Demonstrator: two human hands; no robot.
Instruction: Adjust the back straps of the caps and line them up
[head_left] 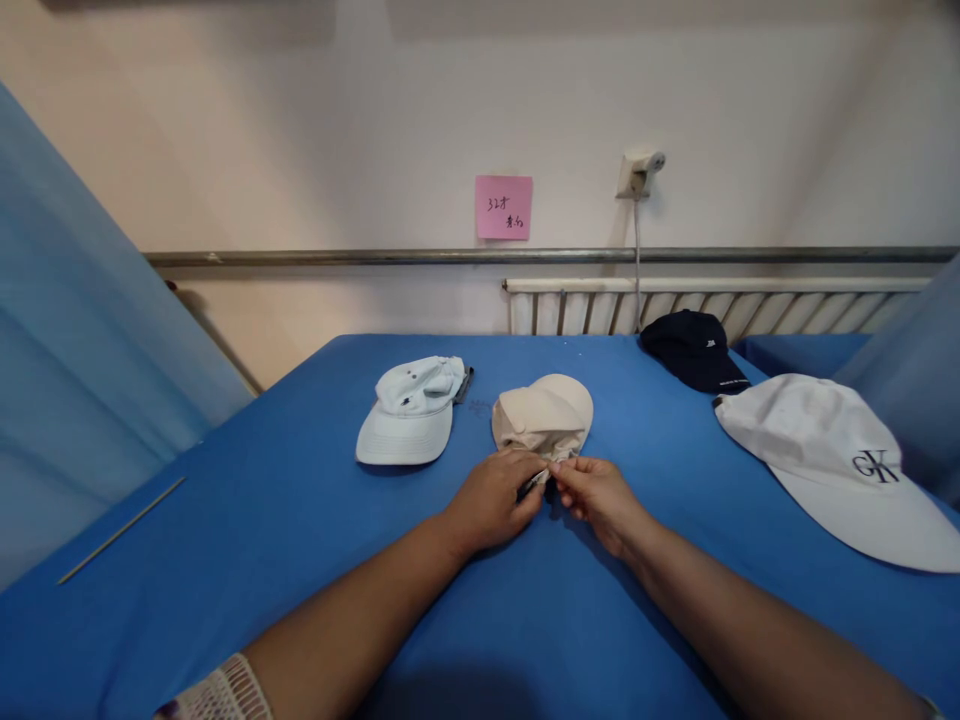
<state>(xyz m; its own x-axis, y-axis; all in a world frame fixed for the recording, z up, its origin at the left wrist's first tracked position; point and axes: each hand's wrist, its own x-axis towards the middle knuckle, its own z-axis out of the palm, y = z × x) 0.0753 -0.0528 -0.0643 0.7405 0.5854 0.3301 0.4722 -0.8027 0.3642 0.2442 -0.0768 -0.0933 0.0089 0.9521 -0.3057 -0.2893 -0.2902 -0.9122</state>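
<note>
Head view: beige cap at middle of blue-covered worktop, between far and near edges, visor toward far edge, opening side toward the person. Left hand on cap's near rim, thumb and forefinger a bit apart at the strap area; grip partly hidden, can't tell if clamped. Right hand pinches the near rim, thumb and forefinger together on it, fingertips right by the left hand's. Pale blue cap just left of beige one, apart from it, visor toward near edge, dark strap on its right side. Navy cap at far edge, right part. White cap with dark letters along right side, visor toward right edge, just beside navy cap. Thin stick lies slanted near left edge. Behind: wall with pink note, socket with plug and cord, metal rail, radiator. Blue curtain at left.
</note>
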